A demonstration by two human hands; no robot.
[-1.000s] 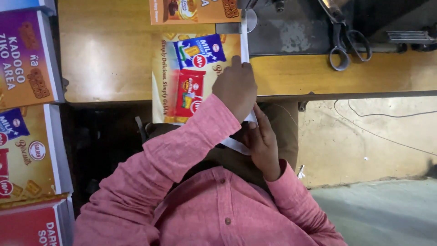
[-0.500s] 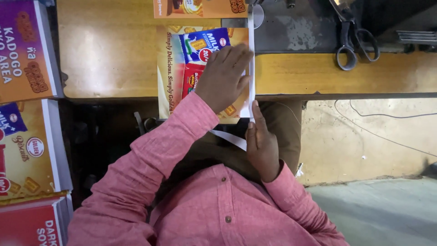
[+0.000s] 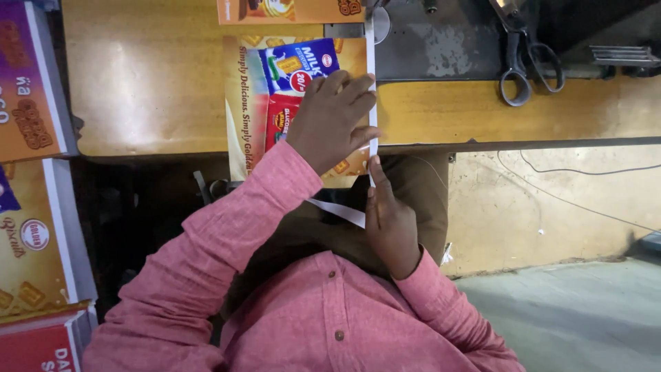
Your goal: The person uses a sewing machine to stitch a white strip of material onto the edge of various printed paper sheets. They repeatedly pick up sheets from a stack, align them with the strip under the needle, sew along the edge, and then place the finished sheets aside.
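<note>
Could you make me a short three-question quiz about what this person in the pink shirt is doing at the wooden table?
1. True or false: the left hand lies flat on the yellow printed sheet with biscuit pictures.
2. What does the right hand pinch? A) the narrow white strip B) the steel scissors C) a cardboard box
3. Fill in: the scissors lie on the dark metal ____ of the wooden table, apart from both hands.

Key: 1 true; 2 A; 3 plate.
</note>
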